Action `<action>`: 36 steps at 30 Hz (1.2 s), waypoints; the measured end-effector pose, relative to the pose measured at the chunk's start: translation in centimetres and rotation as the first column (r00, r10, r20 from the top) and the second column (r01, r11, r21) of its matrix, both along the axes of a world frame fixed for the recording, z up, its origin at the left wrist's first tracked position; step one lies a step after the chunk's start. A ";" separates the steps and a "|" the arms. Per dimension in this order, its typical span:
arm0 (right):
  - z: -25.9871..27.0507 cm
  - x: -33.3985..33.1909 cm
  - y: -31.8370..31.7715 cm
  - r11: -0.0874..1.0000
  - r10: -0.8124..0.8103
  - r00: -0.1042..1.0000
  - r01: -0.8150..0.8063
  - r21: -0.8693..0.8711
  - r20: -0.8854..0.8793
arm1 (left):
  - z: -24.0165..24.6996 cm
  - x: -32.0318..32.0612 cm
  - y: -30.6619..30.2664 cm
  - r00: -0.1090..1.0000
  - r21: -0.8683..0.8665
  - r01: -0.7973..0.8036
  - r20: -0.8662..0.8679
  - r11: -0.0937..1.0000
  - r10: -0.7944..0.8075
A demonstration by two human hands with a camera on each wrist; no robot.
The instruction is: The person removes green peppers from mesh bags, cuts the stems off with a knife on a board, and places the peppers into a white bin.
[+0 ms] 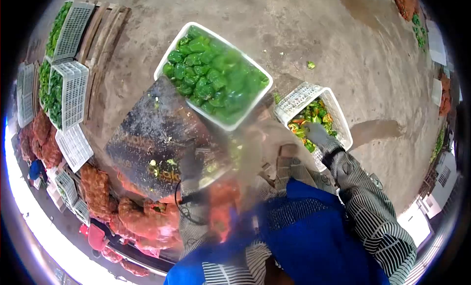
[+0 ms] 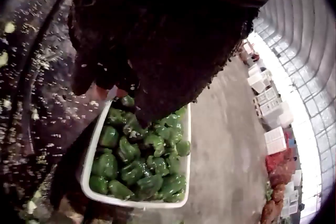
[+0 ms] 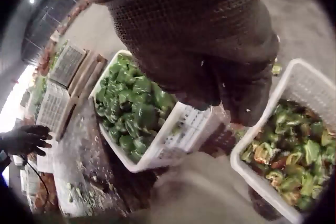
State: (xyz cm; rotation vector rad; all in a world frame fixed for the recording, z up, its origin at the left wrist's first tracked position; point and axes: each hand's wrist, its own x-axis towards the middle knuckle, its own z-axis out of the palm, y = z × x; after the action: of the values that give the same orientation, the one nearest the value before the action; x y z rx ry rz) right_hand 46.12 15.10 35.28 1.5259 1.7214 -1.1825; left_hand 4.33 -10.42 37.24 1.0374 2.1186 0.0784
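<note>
My gloved left hand (image 1: pixel 192 165) is above a dark, crumb-strewn board (image 1: pixel 147 143). The right wrist view shows that left hand (image 3: pixel 26 140) with its fingers spread. At its fingertips in the left wrist view is a small pinkish and pale spot, too dark to make out. My gloved right hand (image 1: pixel 318 134) reaches over a white crate (image 1: pixel 346 121) of cut green and reddish pepper pieces (image 1: pixel 314 113). Its fingers (image 3: pixel 247 100) point down beside that crate's rim, with nothing visible between them. Ahead, a white crate (image 1: pixel 164 64) holds green bell peppers (image 1: pixel 201 72).
Stacked white crates (image 1: pixel 73 27) of green produce stand by wooden pallets (image 1: pixel 100 35) at the far left. Red mesh sacks (image 1: pixel 142 219) lie below the board. A pepper scrap (image 1: pixel 310 65) lies on the concrete floor (image 1: pixel 314 25). My knees are close behind the crates.
</note>
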 end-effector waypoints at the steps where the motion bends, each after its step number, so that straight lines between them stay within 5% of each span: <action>1: 0.4 4.4 -1.9 0.997 0.067 0.996 -0.070 0.043 0.061 | 2.5 0.4 -1.7 0.991 -0.092 -0.066 0.106 0.994 0.076; 3: 3.3 10.1 -4.8 0.992 0.057 0.986 -0.074 0.106 0.155 | 4.7 1.6 -6.8 0.988 -0.248 -0.140 0.035 0.959 0.153; 4: 5.2 11.8 -6.2 0.991 -0.024 0.983 0.000 0.131 0.184 | 5.5 2.5 -9.9 0.969 -0.093 -0.225 0.086 0.970 0.233; 6: 4.4 17.3 -9.1 0.976 -0.036 0.991 0.006 0.217 0.132 | -1.3 2.3 -20.5 0.917 -0.101 -0.367 0.127 0.925 0.378; 10: 5.6 15.7 -8.5 0.983 -0.180 0.950 0.164 0.083 0.256 | 3.6 4.5 -21.7 0.958 -0.202 -0.285 -0.025 0.937 0.286; 16: 8.5 9.3 0.4 0.960 -0.140 0.969 0.082 0.268 0.204 | 8.5 8.0 -19.4 0.675 -0.117 -0.737 -0.069 0.666 0.735; 20: 8.4 10.0 6.8 0.965 -0.081 0.953 0.001 0.264 0.292 | 6.5 10.3 -20.9 0.577 0.027 -0.804 -0.209 0.595 0.789; 22: 5.6 12.9 10.8 0.973 -0.017 0.967 -0.043 0.226 0.255 | 7.6 12.1 -18.6 0.459 0.018 -0.885 -0.132 0.465 0.879; 24: 2.2 15.8 15.5 0.987 -0.055 0.976 0.022 0.159 0.210 | 8.1 14.8 -17.5 0.543 -0.074 -0.835 -0.270 0.545 0.795; 26: 2.1 14.2 21.6 0.992 -0.021 0.979 -0.004 0.125 0.203 | 10.5 18.5 -11.8 0.424 -0.092 -0.905 -0.268 0.415 0.865; 28: 1.0 13.2 29.2 0.979 0.093 0.994 -0.102 0.174 0.064 | 11.7 22.6 -5.5 0.395 -0.146 -0.919 -0.299 0.367 0.869; 29: -0.1 12.9 33.3 0.989 0.030 0.998 -0.023 0.149 -0.049 | 12.3 24.8 -2.7 0.381 -0.178 -0.923 -0.313 0.341 0.870; 32: -2.7 12.1 44.8 0.987 0.040 0.946 0.012 0.160 -0.322 | 15.4 31.7 2.9 0.374 -0.296 -0.914 -0.346 0.279 0.861; 33: 1.7 7.8 47.8 0.997 -0.030 0.993 0.038 0.068 -0.112 | 13.8 34.4 2.4 0.377 -0.260 -0.917 -0.324 0.301 0.868; 34: -0.9 9.3 51.2 0.984 0.100 0.964 -0.059 0.168 -0.245 | 14.4 35.9 3.9 0.355 -0.263 -0.925 -0.337 0.275 0.872; 36: 0.9 7.0 55.4 0.992 0.017 0.966 0.016 0.126 -0.259 | 14.5 37.9 8.2 0.468 -0.374 -0.866 -0.374 0.332 0.801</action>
State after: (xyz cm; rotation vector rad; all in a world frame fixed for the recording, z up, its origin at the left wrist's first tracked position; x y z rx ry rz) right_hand 53.12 70.54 36.17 1.4962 2.0014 -1.3452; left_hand 42.21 -2.18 51.76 -0.5034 2.3672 -0.0701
